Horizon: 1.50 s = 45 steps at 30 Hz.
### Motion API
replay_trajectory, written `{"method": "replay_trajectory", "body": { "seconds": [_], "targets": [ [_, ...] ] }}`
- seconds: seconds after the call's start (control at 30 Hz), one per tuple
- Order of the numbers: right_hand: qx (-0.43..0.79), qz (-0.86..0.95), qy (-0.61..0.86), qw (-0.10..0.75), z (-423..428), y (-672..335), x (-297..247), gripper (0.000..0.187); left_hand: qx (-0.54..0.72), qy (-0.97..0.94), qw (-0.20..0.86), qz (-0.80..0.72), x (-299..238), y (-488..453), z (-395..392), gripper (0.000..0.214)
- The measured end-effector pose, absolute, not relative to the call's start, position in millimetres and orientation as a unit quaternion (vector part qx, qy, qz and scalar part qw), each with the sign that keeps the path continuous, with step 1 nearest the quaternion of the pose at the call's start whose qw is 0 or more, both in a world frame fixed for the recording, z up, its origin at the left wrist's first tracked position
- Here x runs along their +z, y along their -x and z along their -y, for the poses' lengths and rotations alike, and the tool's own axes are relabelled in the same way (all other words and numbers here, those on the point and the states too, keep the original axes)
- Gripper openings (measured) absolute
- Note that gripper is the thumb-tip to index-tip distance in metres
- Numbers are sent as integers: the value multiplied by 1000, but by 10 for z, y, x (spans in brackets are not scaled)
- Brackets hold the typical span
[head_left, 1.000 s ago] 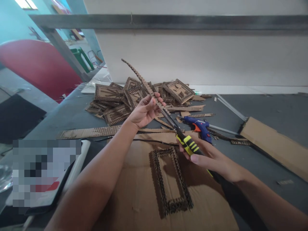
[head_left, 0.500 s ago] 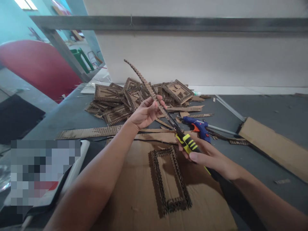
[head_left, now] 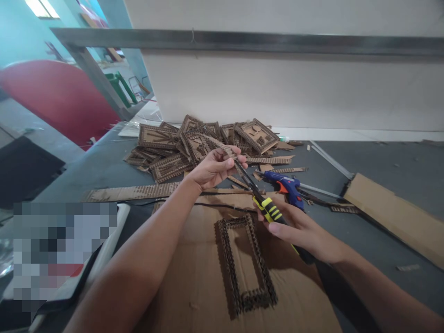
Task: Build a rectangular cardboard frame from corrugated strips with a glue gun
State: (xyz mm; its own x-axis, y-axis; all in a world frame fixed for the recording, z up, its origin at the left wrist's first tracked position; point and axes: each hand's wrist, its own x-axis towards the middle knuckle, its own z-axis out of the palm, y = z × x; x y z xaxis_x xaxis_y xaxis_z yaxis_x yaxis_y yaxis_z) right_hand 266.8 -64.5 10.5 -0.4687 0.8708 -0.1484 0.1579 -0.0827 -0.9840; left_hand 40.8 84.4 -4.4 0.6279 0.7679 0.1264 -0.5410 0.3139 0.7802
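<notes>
My left hand (head_left: 215,167) pinches a corrugated cardboard strip (head_left: 218,145) above the table; the strip now lies low, pointing back toward the pile. My right hand (head_left: 300,230) grips the yellow-and-black handles of scissors (head_left: 264,204), whose blades reach up to the strip beside my left fingers. Below the hands a rectangular frame of corrugated strips (head_left: 243,261) lies on a large brown cardboard sheet (head_left: 194,286).
A pile of finished cardboard frames (head_left: 194,141) sits at the back. A blue glue gun (head_left: 286,187) lies right of the scissors, with loose strips around it. A cardboard slab (head_left: 398,215) lies at the right, a long strip (head_left: 132,190) at the left, and a blurred object at the lower left.
The long strip that stuck up from my left hand has dropped low toward the pile. Both hands have shifted slightly right and down.
</notes>
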Motion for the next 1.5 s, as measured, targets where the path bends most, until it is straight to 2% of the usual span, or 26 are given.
{"method": "replay_trajectory", "body": {
  "seconds": [0.47, 0.93, 1.23, 1.5],
  "targets": [
    [612, 588, 426, 312, 656, -2697, 48, 63, 411, -427, 793, -138, -40, -396, -851, 34],
    [580, 623, 426, 307, 625, -2656, 64, 56, 415, -436, 787, -135, -34, -396, -861, 35],
    [572, 630, 425, 309, 629, -2655, 74, 42, 406, -445, 789, -120, -37, -390, -862, 31],
    [612, 598, 403, 324, 633, -2692, 33, 31, 391, -465, 784, -127, -50, -436, -860, 33]
  ]
}}
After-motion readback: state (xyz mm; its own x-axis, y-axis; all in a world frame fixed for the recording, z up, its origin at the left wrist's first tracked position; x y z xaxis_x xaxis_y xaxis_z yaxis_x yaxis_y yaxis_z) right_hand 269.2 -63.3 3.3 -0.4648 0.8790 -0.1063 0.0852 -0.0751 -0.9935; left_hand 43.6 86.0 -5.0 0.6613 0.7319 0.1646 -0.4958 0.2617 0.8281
